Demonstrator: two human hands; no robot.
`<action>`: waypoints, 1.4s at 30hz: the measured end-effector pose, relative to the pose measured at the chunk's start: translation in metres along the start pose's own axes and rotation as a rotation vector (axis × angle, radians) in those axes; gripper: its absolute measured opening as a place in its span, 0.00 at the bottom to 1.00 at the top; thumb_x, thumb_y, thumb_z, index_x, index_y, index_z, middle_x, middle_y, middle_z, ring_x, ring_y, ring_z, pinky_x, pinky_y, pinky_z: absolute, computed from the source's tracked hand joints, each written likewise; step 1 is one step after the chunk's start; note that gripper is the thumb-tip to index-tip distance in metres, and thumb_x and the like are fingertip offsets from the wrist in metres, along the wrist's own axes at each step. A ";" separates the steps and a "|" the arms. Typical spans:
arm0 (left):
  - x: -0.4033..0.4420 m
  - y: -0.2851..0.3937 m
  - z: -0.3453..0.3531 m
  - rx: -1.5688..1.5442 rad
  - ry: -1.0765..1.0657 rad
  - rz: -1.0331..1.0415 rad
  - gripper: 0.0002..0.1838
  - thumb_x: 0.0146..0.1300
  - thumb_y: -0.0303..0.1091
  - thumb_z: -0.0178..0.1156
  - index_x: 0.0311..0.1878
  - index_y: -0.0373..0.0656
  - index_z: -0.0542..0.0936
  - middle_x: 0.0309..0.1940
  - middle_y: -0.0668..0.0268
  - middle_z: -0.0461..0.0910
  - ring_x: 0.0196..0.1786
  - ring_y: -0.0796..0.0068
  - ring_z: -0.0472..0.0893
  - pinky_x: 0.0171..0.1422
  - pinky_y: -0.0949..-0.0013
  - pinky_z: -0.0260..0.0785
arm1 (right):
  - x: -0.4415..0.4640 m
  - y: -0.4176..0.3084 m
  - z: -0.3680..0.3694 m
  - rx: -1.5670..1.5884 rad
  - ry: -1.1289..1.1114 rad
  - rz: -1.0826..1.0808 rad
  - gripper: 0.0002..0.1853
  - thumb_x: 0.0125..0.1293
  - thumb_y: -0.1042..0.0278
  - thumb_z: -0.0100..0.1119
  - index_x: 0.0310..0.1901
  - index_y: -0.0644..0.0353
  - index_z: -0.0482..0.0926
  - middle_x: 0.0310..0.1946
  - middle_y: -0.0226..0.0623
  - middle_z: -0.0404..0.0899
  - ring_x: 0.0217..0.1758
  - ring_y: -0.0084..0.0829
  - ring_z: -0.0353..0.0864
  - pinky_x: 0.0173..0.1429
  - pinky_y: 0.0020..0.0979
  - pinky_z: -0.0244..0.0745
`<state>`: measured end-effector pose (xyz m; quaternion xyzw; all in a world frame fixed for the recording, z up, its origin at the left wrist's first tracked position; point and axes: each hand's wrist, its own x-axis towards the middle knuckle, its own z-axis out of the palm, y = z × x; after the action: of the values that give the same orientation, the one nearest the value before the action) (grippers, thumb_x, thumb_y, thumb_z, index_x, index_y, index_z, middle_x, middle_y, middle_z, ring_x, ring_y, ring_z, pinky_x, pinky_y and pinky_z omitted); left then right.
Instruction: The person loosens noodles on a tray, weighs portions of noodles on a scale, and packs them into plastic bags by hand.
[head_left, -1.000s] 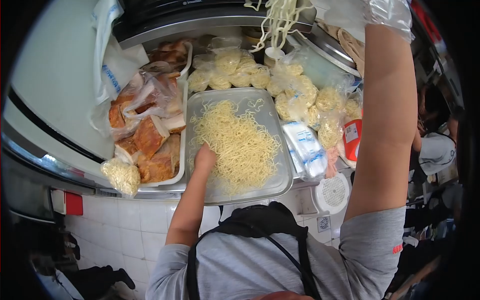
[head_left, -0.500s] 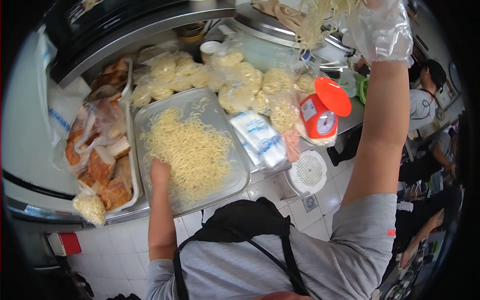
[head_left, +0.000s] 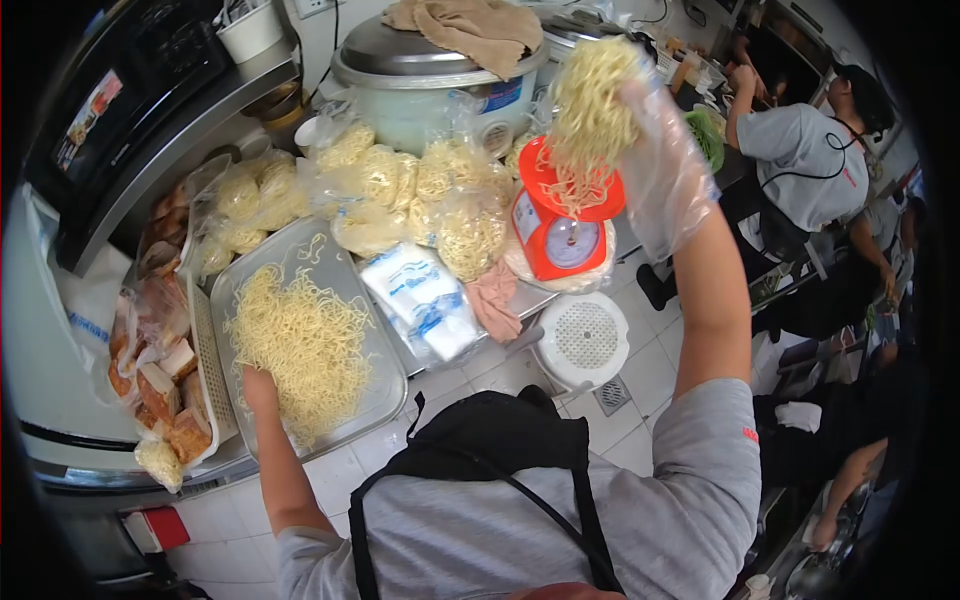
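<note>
My right hand [head_left: 655, 150], in a clear plastic glove, is closed around a clump of yellow noodles [head_left: 595, 105]. The strands dangle over the pan of a red kitchen scale [head_left: 568, 243], and the lowest appear to reach it. At the left, my left hand [head_left: 260, 388] is at the near left side of a loose heap of noodles [head_left: 300, 345]; its fingers are hidden. That heap lies in a shallow clear tray [head_left: 388, 375].
Bagged noodles [head_left: 440, 200] crowd behind the tray, near a large lidded pot [head_left: 430, 95]. A pack of plastic bags [head_left: 420, 300] and a pink cloth [head_left: 493, 302] lie by the scale. Left stands a basket of browned meat [head_left: 160, 390]. A co-worker [head_left: 810, 170] stands at right.
My right hand has come down with the noodles from the top of the view to over the scale. The view has shifted. My left hand stays at the noodle heap.
</note>
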<state>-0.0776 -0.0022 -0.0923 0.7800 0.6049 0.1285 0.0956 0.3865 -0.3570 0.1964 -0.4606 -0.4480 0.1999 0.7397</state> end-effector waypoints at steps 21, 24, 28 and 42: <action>0.005 -0.005 -0.001 0.130 -0.105 -0.082 0.21 0.45 0.30 0.44 0.47 0.37 0.68 0.41 0.46 0.72 0.46 0.48 0.71 0.49 0.57 0.62 | -0.045 0.065 -0.090 -0.764 -0.040 0.223 0.18 0.45 0.61 0.58 0.38 0.62 0.72 0.30 0.34 0.74 0.32 0.25 0.71 0.37 0.26 0.66; 0.006 -0.006 -0.004 0.150 -0.122 -0.106 0.24 0.44 0.31 0.45 0.49 0.35 0.67 0.43 0.46 0.71 0.45 0.49 0.71 0.49 0.58 0.62 | -0.041 0.063 -0.099 -0.893 -0.120 0.202 0.20 0.46 0.62 0.58 0.42 0.61 0.70 0.32 0.34 0.74 0.36 0.25 0.71 0.41 0.26 0.66; 0.007 -0.006 -0.002 -0.014 -0.091 -0.230 0.28 0.44 0.35 0.47 0.51 0.34 0.65 0.44 0.47 0.71 0.45 0.52 0.72 0.48 0.60 0.63 | -0.046 0.057 -0.098 -0.823 -0.053 0.248 0.25 0.50 0.64 0.58 0.51 0.58 0.66 0.39 0.34 0.73 0.42 0.24 0.70 0.47 0.25 0.65; 0.001 0.065 -0.021 0.175 0.096 -0.210 0.37 0.47 0.53 0.54 0.56 0.39 0.61 0.52 0.45 0.63 0.53 0.51 0.64 0.56 0.58 0.57 | -0.083 0.091 -0.078 0.603 0.233 0.140 0.19 0.57 0.66 0.51 0.50 0.62 0.65 0.44 0.38 0.70 0.49 0.29 0.68 0.54 0.26 0.62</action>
<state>-0.0244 -0.0171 -0.0527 0.7106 0.6962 0.1017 0.0109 0.4201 -0.4101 0.0642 -0.2705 -0.2484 0.3200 0.8733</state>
